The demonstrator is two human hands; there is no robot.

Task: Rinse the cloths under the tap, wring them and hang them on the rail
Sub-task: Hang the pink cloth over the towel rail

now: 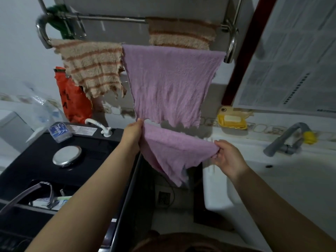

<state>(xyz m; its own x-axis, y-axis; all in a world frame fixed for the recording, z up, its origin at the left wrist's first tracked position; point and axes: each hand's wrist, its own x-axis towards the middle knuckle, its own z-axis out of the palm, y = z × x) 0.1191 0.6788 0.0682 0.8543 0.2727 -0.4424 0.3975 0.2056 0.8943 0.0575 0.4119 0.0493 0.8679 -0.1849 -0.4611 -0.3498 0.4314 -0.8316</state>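
Note:
A purple cloth (169, 82) hangs over the front bar of the metal rail (231, 44). My left hand (133, 132) pinches the left corner of the near half of this cloth. My right hand (228, 157) pinches its right corner, so the near half is stretched between both hands. A beige striped cloth (92, 66) hangs on the same bar to the left. Another beige striped cloth (180, 33) hangs on the rear bar. The grey tap (283, 140) stands at the right above the white sink (298, 179).
A black appliance top (36, 170) at the left carries a round metal lid (66, 155), a small plastic box (60, 131) and a white hose fitting (101, 127). An orange bag (72, 99) hangs behind. A yellow soap dish (232, 120) sits on the wall ledge.

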